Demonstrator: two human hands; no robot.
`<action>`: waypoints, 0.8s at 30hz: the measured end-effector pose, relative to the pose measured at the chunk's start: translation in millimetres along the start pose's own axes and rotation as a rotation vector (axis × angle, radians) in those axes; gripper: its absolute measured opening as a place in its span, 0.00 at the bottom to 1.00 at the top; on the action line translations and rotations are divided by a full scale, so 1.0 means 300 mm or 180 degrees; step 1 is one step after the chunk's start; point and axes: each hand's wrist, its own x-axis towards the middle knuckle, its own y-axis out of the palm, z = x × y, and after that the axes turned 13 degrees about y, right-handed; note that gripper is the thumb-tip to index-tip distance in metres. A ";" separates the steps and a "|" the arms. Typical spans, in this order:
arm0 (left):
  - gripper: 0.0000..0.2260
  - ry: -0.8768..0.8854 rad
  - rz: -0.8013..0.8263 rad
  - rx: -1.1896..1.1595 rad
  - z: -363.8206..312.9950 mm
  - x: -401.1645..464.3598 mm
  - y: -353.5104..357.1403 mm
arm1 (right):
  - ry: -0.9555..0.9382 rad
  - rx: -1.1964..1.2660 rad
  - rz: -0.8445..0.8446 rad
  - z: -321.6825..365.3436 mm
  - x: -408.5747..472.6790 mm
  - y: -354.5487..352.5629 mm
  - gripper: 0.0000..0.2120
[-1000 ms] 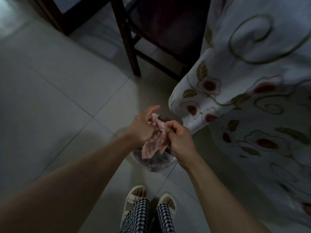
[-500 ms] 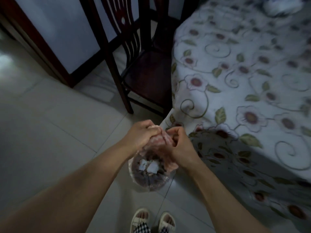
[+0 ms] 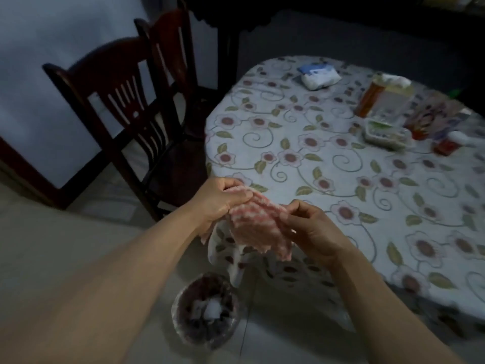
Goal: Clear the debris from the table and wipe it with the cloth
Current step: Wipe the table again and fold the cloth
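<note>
Both hands hold a pink and white cloth (image 3: 256, 224) stretched between them at the near left edge of the table (image 3: 341, 158), which wears a floral tablecloth. My left hand (image 3: 221, 199) grips the cloth's upper left end. My right hand (image 3: 312, 229) pinches its right side. Below the hands, on the floor, stands a small bin (image 3: 206, 311) lined with a clear bag, with white scraps of debris inside.
Two dark wooden chairs (image 3: 136, 111) stand to the left of the table. At the table's far side lie a tissue pack (image 3: 319, 76), an orange bottle (image 3: 371, 97), a clear plastic box (image 3: 385, 132) and some cartons (image 3: 433, 122). The floor is pale tile.
The view has lifted from the floor and bin up to the table top. Both hands rose with the cloth from over the bin to the table's edge and spread it apart.
</note>
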 end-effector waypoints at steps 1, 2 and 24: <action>0.11 0.0029 0.0039 0.0086 -0.025 0.020 0.023 | -0.0064 -0.0074 -0.0112 0.024 -0.013 -0.030 0.07; 0.12 0.0094 0.0069 0.0215 -0.044 0.036 0.044 | -0.0136 -0.0197 -0.0278 0.043 -0.021 -0.057 0.09; 0.13 -0.0396 0.0431 -0.0307 -0.188 0.401 0.818 | -0.0182 0.1529 -0.0944 0.286 0.108 -0.643 0.08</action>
